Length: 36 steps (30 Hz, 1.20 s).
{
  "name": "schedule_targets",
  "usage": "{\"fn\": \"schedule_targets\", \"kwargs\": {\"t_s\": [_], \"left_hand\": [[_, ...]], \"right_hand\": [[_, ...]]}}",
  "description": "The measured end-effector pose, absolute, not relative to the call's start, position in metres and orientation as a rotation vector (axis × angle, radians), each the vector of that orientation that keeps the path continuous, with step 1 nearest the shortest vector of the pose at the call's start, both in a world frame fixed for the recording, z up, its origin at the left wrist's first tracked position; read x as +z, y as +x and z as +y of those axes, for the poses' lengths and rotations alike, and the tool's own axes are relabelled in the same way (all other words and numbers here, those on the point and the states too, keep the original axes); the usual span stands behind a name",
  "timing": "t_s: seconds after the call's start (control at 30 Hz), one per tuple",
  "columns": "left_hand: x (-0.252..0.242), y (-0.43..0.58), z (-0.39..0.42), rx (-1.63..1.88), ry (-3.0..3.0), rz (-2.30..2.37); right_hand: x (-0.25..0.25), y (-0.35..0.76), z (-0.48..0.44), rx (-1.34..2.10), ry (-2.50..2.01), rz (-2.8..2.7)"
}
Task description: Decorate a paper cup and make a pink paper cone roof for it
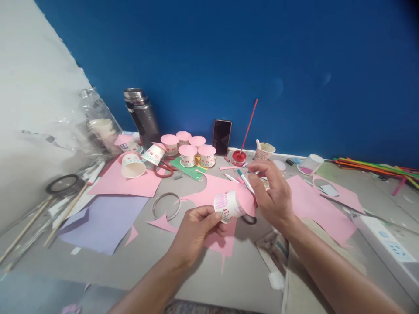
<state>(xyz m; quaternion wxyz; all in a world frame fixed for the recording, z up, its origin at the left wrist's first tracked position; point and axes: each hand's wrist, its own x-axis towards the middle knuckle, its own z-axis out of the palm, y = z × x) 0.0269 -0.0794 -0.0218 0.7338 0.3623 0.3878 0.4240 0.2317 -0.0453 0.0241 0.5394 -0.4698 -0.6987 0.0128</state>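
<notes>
A small white paper cup [225, 205], drawn on in pink and red, is tilted on its side in my left hand [198, 231], with the fingers wrapped round it. On the cup's right end is a pink paper disc [246, 199]. Close by the disc, my right hand [273, 189] hovers with thumb and forefinger bent and apart. I see nothing between them. Just past the cup, beside my right thumb, are markers [245, 181]. Farther back stand several decorated cups with pink paper tops [187, 150]; another decorated cup [132, 165] lies on its side at the left.
Pink sheets [314, 200] and a purple sheet [104, 224] cover parts of the table. Tape rings [166, 206], red scissors [163, 169] and a red pot with a stick [238, 158] lie about. A flask [142, 115] and phone [221, 137] stand behind; a power strip [386, 244] is right.
</notes>
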Motion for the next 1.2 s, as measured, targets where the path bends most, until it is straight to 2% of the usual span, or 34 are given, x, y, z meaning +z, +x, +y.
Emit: {"fn": "schedule_targets", "kwargs": {"t_s": [0.3,0.53,0.93,1.2], "left_hand": [[-0.025,0.017,-0.074,0.862,0.523,0.638],[-0.033,0.016,-0.073,0.864,0.428,0.626],[-0.028,0.020,-0.074,0.905,0.463,0.594],[-0.029,0.019,-0.073,0.922,0.415,0.602]], "right_hand": [[0.038,0.242,-0.047,0.392,-1.319,-1.382],[0.041,0.244,-0.049,0.660,-1.028,-1.679],[0.036,0.236,-0.054,0.567,-1.041,-1.886],[0.037,0.239,-0.051,0.730,-0.914,-1.792]]}}
